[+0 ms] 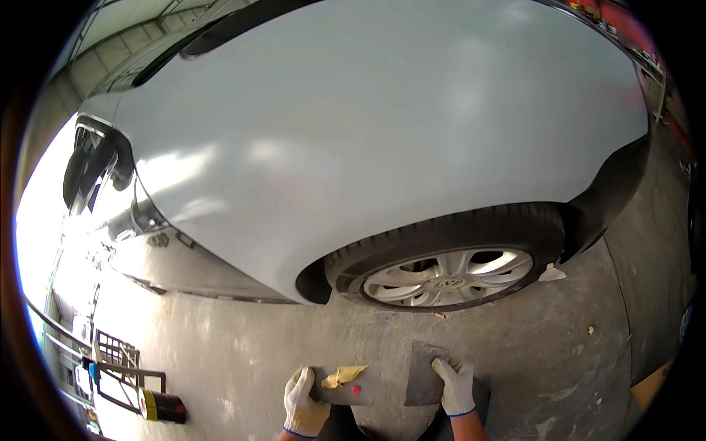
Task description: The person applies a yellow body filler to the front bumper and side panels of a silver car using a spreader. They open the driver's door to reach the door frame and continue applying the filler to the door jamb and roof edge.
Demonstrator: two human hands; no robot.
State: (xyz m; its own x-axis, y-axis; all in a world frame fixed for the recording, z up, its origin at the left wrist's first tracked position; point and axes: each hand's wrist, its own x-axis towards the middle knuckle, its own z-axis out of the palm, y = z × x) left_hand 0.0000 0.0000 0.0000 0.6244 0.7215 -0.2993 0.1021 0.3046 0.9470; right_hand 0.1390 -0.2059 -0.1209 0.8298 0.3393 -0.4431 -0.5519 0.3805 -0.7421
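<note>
My left hand [300, 403], in a white work glove, grips a dark flat board [331, 397] by its left edge. On the board lie a lump of yellow-beige paste [340, 376] and a small red blob [356, 389]. My right hand [456, 388], also gloved, has its thumb over a grey flat plate [423, 375], held a short way to the right of the board. Both hands are low in the head view, below the car's grey front fender panel [441, 110] and its wheel [450, 276].
A black metal stand [116, 349] and a yellow-and-black can [163, 406] stand on the concrete floor [220, 345] at left. The car door [184, 261] runs back leftward. Scraps [551, 273] lie near the tyre, cardboard [647, 386] at lower right. Red shelving [625, 22] shows at upper right.
</note>
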